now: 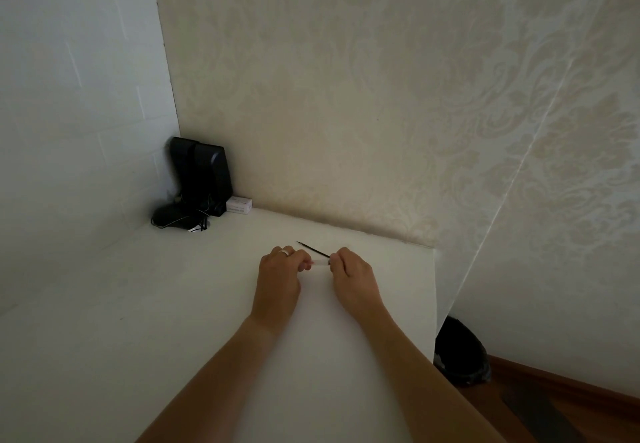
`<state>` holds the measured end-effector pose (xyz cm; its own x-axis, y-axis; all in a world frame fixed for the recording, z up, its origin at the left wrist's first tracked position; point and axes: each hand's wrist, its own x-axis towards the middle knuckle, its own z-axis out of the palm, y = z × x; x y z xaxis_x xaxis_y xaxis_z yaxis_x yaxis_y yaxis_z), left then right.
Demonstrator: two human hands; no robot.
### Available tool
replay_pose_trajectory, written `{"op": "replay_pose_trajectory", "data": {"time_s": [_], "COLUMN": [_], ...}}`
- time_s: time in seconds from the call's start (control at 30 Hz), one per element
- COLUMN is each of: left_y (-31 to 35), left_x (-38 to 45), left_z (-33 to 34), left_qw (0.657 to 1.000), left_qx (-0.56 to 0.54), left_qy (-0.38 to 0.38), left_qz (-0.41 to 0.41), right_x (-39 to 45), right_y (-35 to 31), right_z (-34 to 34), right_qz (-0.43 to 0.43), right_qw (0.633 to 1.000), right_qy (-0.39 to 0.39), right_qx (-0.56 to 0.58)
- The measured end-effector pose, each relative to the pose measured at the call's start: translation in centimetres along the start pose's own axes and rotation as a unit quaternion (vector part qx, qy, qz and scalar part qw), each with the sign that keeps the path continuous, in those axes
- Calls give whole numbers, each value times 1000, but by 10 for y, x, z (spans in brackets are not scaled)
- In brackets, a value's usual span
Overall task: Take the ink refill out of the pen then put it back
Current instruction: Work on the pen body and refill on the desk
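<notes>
A clear pen barrel [320, 262] runs level between my two hands just above the white table [173, 304]. My left hand [281, 269], with a ring on one finger, pinches the barrel's left end. My right hand [349, 269] grips its right end. A thin dark ink refill [311, 249] lies just behind the barrel, its point toward the far left and its near end hidden behind my right fingers. Whether the refill rests on the table or is held by my right hand cannot be told.
Black speakers [202, 179] with cables and a dark mouse [173, 218] sit in the far left corner beside a small white box [239, 205]. The table's right edge [434, 304] drops to a wooden floor with a black bag [460, 352].
</notes>
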<state>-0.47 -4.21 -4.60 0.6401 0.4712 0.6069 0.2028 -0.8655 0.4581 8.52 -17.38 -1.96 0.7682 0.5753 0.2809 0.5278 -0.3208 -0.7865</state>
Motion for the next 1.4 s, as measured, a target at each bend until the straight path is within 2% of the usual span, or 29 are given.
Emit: {"op": "replay_pose_trajectory", "data": {"time_s": [0.33, 0.47, 0.6, 0.73, 0.97, 1.07, 1.27, 1.4], "left_y": [0, 2, 1, 3, 5, 7, 7, 6], "left_x": [0, 0, 0, 0, -1, -2, -1, -2], "left_z": [0, -1, -1, -2, -4, -5, -6, -5], "left_qw": [1000, 1000, 1000, 1000, 1000, 1000, 1000, 1000], "left_qx": [-2, -1, 3, -3, -8, -3, 4, 4], "left_qy": [-5, -7, -8, -8, -8, -1, -1, -9], "left_qz": [3, -5, 4, -8, -1, -9, -18, -27], "right_x": [0, 0, 0, 0, -1, -2, -8, -5], "right_y": [0, 0, 0, 0, -1, 1, 6, 7], "right_z": [-1, -5, -1, -4, -5, -10, -18, -18], "right_qz": [-1, 12, -3, 8, 8, 20, 69, 116], "right_qw": [1000, 1000, 1000, 1000, 1000, 998, 974, 963], "right_qy": [-6, -2, -3, 1, -5, 37, 178, 204], "right_qx": [-14, 14, -24, 14, 14, 41, 123, 133]}}
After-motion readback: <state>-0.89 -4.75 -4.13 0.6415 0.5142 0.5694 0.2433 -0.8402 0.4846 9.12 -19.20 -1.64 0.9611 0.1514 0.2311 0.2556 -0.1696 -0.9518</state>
